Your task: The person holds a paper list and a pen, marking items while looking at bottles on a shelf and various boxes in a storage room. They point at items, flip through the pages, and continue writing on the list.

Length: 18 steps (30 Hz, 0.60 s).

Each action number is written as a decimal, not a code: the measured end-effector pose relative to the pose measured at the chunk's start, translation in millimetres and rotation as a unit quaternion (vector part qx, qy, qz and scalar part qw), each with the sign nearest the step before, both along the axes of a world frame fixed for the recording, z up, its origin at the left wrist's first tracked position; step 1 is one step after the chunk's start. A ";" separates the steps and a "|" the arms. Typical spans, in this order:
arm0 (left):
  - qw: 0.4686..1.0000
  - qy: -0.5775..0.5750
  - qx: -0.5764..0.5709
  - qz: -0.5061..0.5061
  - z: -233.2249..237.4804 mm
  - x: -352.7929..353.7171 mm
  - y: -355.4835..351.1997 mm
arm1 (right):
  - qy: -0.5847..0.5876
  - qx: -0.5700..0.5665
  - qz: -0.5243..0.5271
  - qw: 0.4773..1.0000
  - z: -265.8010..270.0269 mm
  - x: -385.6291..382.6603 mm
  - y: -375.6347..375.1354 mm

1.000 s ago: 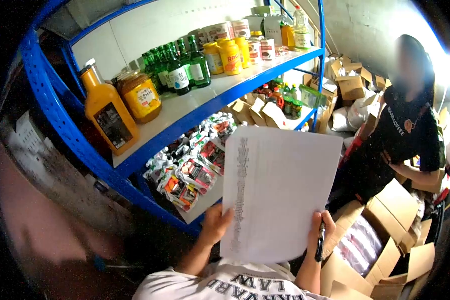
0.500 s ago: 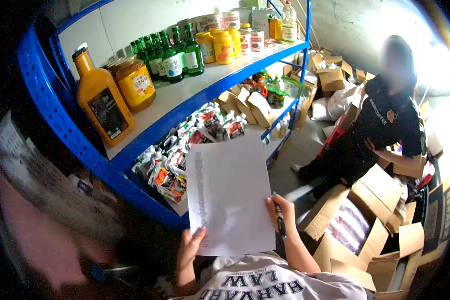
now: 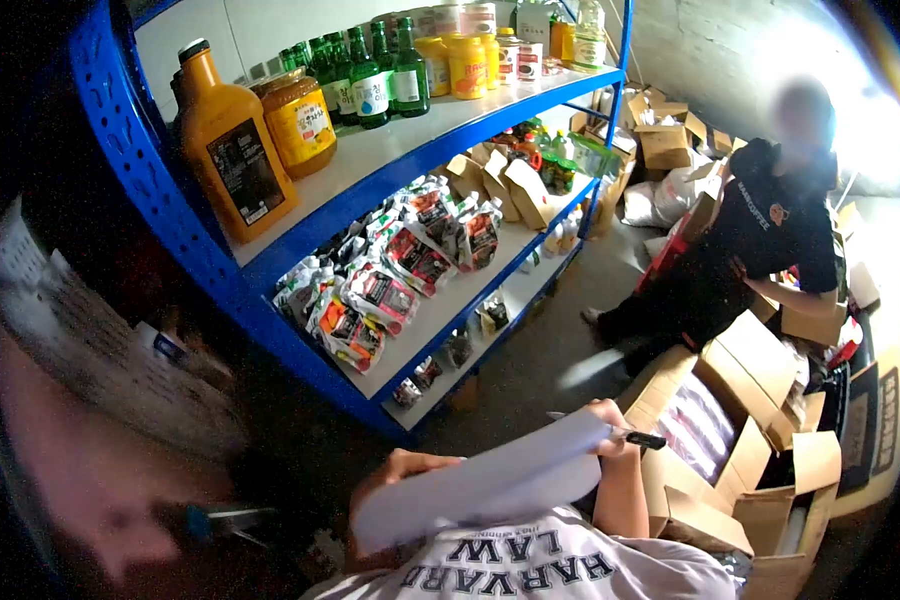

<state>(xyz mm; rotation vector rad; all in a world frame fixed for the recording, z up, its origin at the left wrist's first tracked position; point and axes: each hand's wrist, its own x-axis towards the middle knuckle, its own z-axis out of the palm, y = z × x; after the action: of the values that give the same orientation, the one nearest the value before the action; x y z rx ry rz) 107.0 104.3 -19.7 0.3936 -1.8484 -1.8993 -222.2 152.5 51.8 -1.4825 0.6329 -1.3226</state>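
Observation:
Close to my chest, a white sheet of paper is tilted and curled, its printed side turned out of sight. My left hand grips it at the left, fingers bent over the upper edge and partly hidden. At the paper's right end, my right hand is closed around a black marker pen that points out to the right. Its fingers also lie right at the paper's edge.
A blue-framed shelf bears green bottles, jars and an orange sauce bottle, with printed pouches below. A person in black stands at right. Open cardboard boxes lie nearby.
The sheet has swung from upright and facing me to low and tilted near my chest, curling. My right hand has risen a little to the right with the pen. The view has shifted slightly.

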 end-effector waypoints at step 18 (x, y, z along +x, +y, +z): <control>0.974 -0.041 0.197 -0.100 104.8 -8.8 28.4 | -0.038 0.093 -0.248 0.964 -14.7 10.1 64.5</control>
<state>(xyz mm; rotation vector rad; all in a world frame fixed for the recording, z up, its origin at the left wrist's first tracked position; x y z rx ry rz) 98.2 132.7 85.1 0.4301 -1.6037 -2.4323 -212.1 217.1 37.1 -1.1522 1.0959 -1.6367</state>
